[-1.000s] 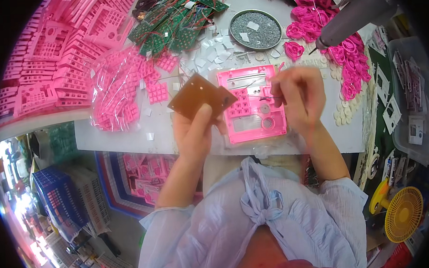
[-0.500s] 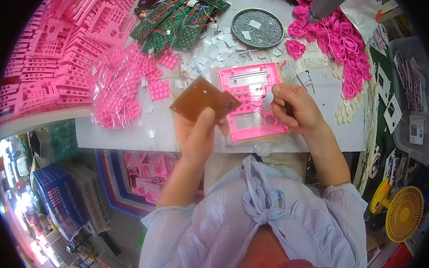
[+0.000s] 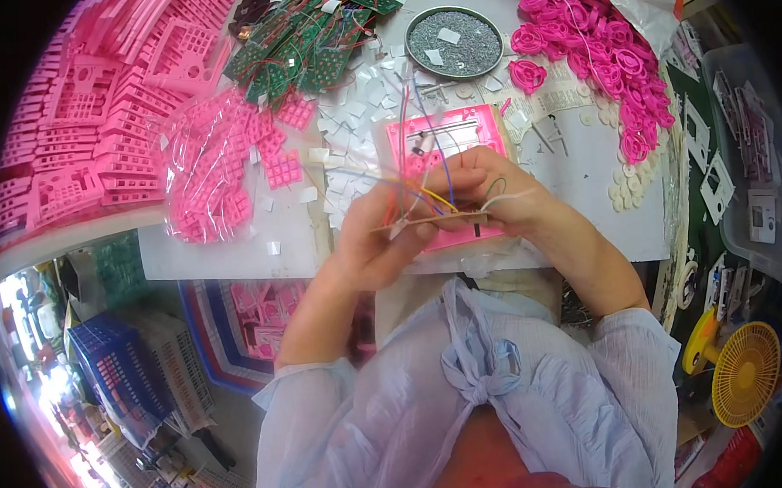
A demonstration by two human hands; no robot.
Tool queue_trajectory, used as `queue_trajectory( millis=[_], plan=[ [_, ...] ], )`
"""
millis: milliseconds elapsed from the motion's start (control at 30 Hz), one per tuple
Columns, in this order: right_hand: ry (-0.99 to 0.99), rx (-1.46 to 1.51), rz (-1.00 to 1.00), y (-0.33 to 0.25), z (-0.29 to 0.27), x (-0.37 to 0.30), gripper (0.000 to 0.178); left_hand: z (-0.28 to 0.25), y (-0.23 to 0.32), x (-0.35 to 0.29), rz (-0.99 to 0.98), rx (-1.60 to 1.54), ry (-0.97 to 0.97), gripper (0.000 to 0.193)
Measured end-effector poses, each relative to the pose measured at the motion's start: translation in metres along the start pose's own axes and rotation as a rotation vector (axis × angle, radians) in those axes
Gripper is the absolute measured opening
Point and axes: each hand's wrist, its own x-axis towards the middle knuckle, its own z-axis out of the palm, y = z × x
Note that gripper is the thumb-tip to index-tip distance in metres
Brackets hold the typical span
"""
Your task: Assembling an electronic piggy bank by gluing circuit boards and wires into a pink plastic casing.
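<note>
In front of me, a brown circuit board (image 3: pixel 431 219) is tilted nearly edge-on, with several coloured wires (image 3: pixel 439 150) rising from it. My left hand (image 3: pixel 375 238) is closed on the board's left end, thumb below and fingers behind. At the right end, my right hand (image 3: pixel 513 193) is closed on the board near a pale wire; its fingertips are partly hidden. Just beyond and beneath both hands lies a pink plastic housing (image 3: pixel 489 122), its middle covered by them. Small dark and white parts show in its upper section.
Pink housings (image 3: pixel 80 118) are stacked at left beside a clear bag of pink keypads (image 3: pixel 209 165). Green circuit boards (image 3: pixel 313 47), a round tin of small metal parts (image 3: pixel 454 41) and pink ring-shaped parts (image 3: pixel 601 52) lie farther back. White stickers (image 3: pixel 342 115) are scattered around.
The board has turned from showing its broad brown face to nearly edge-on, and its wires now stand up. My right hand has moved left to meet it over the pink housing.
</note>
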Motion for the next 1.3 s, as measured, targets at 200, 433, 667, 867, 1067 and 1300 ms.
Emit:
queue_trajectory(
  millis=[200,433,667,867,1067,1300],
  plan=[
    [0.133,0.128,0.072,0.009,-0.022,-0.048,0.033,0.004,0.018,0.002,-0.023,0.083,0.257,0.029],
    [0.27,0.046,0.04,0.02,-0.068,-0.16,0.033,0.006,0.029,-0.017,-0.492,-0.2,0.217,0.029],
    [0.403,-0.88,-0.21,-0.001,-0.09,-0.184,0.042,0.029,0.028,-0.02,-0.485,-0.168,0.105,0.025],
    [-0.079,-0.909,-0.558,-0.005,-0.014,-0.079,0.05,0.038,0.034,-0.016,-0.206,0.258,-0.226,0.019],
    [-0.043,-0.757,-0.526,0.001,-0.01,-0.052,0.03,0.041,0.022,-0.045,-0.653,-0.022,-0.004,0.024],
    [0.059,-0.857,-0.336,-0.021,-0.044,0.013,0.025,0.038,0.003,-0.065,-0.679,-0.677,0.183,0.065]
  ],
)
